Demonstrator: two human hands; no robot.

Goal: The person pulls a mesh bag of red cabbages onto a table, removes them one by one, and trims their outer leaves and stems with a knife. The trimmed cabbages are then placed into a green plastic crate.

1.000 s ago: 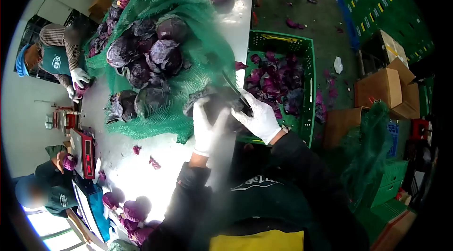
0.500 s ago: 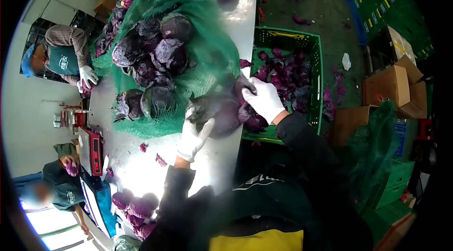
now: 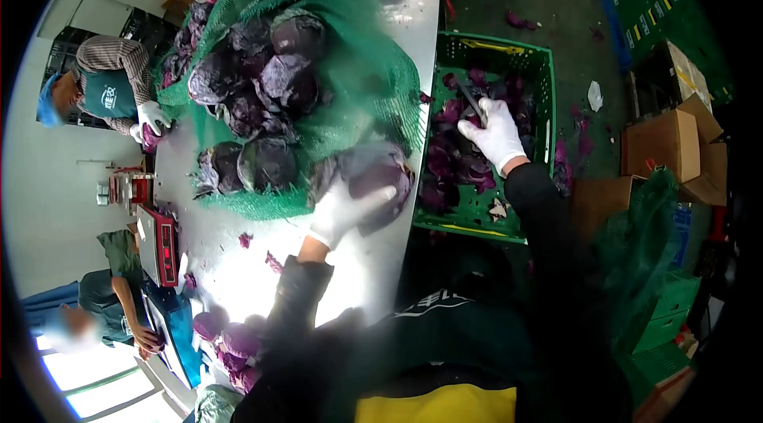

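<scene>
My left hand (image 3: 346, 212), in a white glove, grips a red cabbage (image 3: 373, 177) near the metal table's (image 3: 373, 264) right edge. Over the green crate (image 3: 546, 129) is my right hand (image 3: 493, 133), also gloved, its fingers closed round a knife (image 3: 469, 97) whose blade points up and left. Purple leaves (image 3: 457, 161) lie in the crate below it. Several dark cabbages (image 3: 286, 85) rest on a green mesh bag (image 3: 358, 50) beyond my left hand.
Two people, one in a blue cap (image 3: 54, 101) and one lower left (image 3: 107, 304), are across the table. A red scale (image 3: 163, 244) and peeled cabbages (image 3: 238, 339) are at the left. Cardboard boxes (image 3: 660, 149) stand at the right.
My right hand has moved away from the cabbage, right and up over the crate. My left hand has shifted right and now lies over the cabbage. A pale piece now shows in the crate.
</scene>
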